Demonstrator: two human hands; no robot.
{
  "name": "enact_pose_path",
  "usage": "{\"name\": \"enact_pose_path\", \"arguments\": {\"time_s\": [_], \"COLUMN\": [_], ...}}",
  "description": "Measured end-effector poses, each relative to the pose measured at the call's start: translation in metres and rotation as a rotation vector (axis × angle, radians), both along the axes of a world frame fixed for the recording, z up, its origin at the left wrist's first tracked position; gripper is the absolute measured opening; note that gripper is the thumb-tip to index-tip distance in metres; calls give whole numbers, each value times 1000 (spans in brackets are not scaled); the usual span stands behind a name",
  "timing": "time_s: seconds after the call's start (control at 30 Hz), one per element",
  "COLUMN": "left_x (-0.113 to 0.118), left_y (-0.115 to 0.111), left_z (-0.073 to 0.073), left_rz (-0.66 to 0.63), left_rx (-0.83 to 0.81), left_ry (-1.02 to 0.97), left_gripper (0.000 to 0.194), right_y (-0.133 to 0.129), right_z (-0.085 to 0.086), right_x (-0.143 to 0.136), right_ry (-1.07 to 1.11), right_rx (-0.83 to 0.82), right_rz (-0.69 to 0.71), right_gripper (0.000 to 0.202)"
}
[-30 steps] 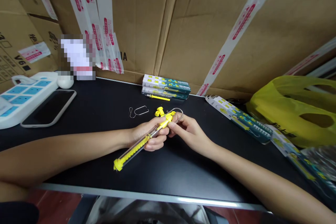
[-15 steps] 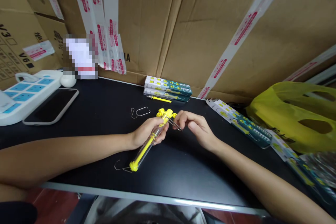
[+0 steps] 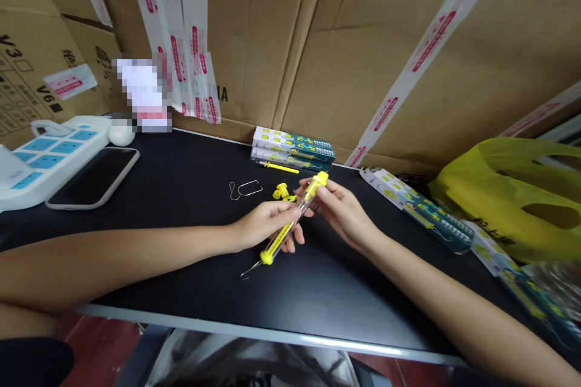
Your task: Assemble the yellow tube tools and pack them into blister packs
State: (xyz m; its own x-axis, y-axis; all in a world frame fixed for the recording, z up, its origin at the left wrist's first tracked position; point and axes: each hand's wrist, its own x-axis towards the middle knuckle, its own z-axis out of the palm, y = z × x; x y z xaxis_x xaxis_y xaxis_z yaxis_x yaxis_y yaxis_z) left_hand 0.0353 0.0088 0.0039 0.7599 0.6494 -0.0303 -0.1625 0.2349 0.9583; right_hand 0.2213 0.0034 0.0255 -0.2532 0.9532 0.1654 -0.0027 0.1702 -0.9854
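A clear tube with yellow ends and a yellow rod inside [image 3: 282, 238] slants over the black table, its upper end to the right. My left hand [image 3: 272, 222] is closed around its middle. The fingers of my right hand [image 3: 338, 208] grip it just below the yellow cap [image 3: 321, 178]. From the lower yellow end a metal hook [image 3: 250, 269] sticks out to the lower left. Small yellow parts [image 3: 282, 189] lie behind the tube, partly hidden by it. Bent wire pieces [image 3: 245, 188] rest to their left.
Stacked packages [image 3: 293, 150] stand at the back, a yellow pen-like rod [image 3: 281, 167] before them. More packages [image 3: 422, 208] and a yellow bag [image 3: 508, 193] are at the right. A phone [image 3: 95, 178] and a power strip [image 3: 54, 148] lie at the left, before cardboard.
The tube has moved up and to the right with my left hand. My right hand has gone from the wire near the tube's top to gripping the tube below its cap.
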Motion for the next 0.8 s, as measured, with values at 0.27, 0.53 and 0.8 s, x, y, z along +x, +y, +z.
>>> {"name": "enact_pose_path", "arguments": {"time_s": [0.27, 0.53, 0.8], "left_x": [1, -1, -4], "left_y": [0, -2, -6], "left_z": [0, -3, 4], "left_rz": [-102, -183, -278], "left_rx": [84, 210, 392], "left_ry": [86, 176, 272], "left_gripper": [39, 45, 34], "right_y": [10, 14, 16], "right_z": [21, 33, 43], "right_x": [17, 28, 36], "right_ry": [173, 170, 206], "right_rx": [-41, -8, 73], "right_rz": [-66, -140, -153], "right_gripper": [27, 29, 29]}}
